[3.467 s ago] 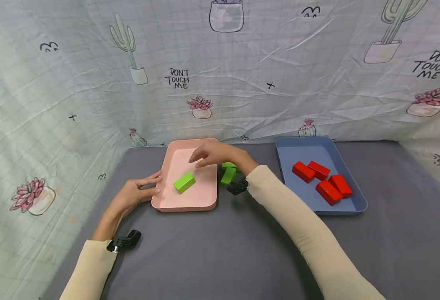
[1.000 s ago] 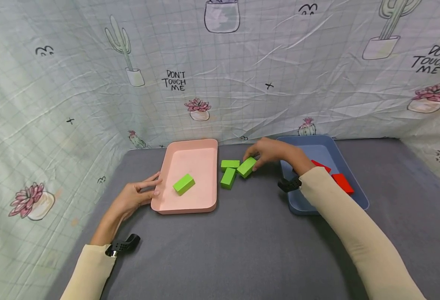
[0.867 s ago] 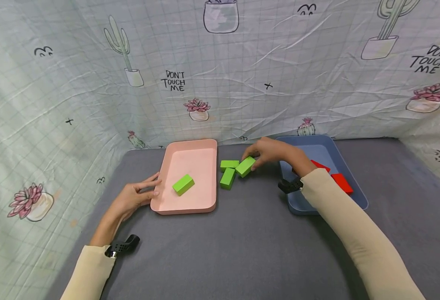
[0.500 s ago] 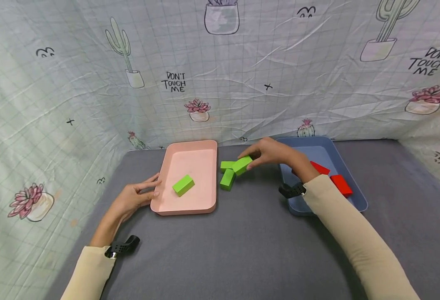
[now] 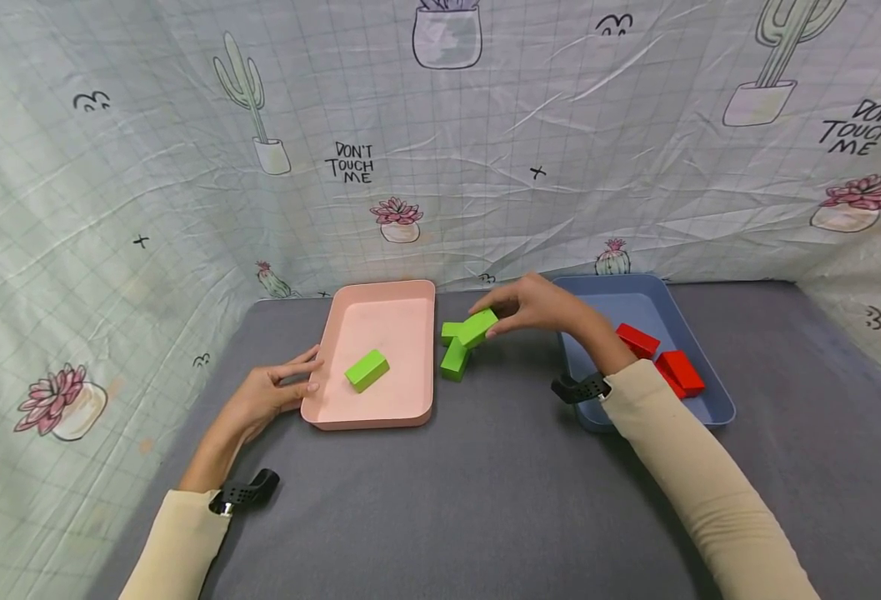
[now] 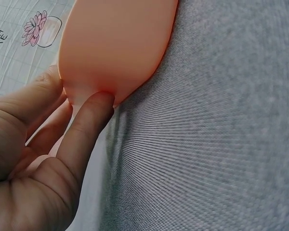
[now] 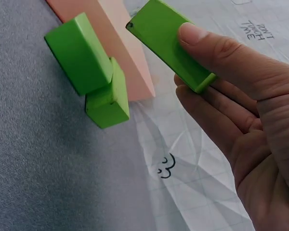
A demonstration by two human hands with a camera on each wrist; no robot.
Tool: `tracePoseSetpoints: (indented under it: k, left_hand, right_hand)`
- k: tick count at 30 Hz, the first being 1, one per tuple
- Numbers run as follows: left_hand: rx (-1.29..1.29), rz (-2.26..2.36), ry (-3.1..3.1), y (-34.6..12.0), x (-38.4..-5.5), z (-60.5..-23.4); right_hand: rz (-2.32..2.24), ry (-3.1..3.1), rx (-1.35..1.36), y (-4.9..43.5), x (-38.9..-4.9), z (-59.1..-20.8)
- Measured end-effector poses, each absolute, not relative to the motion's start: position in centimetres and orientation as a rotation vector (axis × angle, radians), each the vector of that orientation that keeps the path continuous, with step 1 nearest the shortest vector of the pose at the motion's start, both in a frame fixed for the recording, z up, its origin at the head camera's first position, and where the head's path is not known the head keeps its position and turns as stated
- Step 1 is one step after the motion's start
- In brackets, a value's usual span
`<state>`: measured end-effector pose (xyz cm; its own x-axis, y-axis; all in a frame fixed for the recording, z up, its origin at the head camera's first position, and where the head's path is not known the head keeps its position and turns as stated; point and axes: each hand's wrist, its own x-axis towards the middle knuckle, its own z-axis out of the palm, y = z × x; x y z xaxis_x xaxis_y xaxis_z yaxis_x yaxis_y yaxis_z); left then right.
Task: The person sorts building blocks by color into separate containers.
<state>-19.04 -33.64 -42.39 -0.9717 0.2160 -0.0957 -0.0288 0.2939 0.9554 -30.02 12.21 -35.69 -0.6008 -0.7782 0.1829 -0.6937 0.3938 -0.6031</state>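
Note:
My right hand [image 5: 533,303] pinches a bright green rectangular block [image 5: 478,328] between thumb and fingers. In the right wrist view this held block [image 7: 159,36] is raised and tilted, apart from two other green blocks. Those two, a nearer block [image 5: 453,362] and a farther block [image 5: 450,331], touch each other on the grey table; the held one partly covers the farther in the head view. My left hand [image 5: 267,393] touches the left side of the pink tray [image 5: 402,302], with thumb [image 6: 89,122] and fingers fairly straight against its wall. One green block [image 5: 367,371] lies inside that tray.
A blue tray [image 5: 623,283] stands to the right, partly behind my right forearm. Several red blocks [image 5: 682,372] lie in it. Behind the table [image 5: 440,508] hangs a patterned cloth [image 5: 297,225], close to the trays' far edges.
My right hand left the pink tray, took hold of a green block on the table and raised it slightly leftward over the other two. The left hand stays at the pink tray.

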Motion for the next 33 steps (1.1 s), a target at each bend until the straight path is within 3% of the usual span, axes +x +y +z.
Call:
tracePoseSetpoints:
  k: [20, 33]
  left_hand:
    - [0.356, 1.625, 2.434, -33.7, -19.0, -41.6]
    - [0.329, 1.677, 2.386, -34.2, -19.2, -42.5]
  right_hand:
    - [-1.167, 2.51, -1.361, 12.5, -28.9, -35.9]
    - [-1.136, 2.541, -1.364, 12.6, -28.8, -36.4]
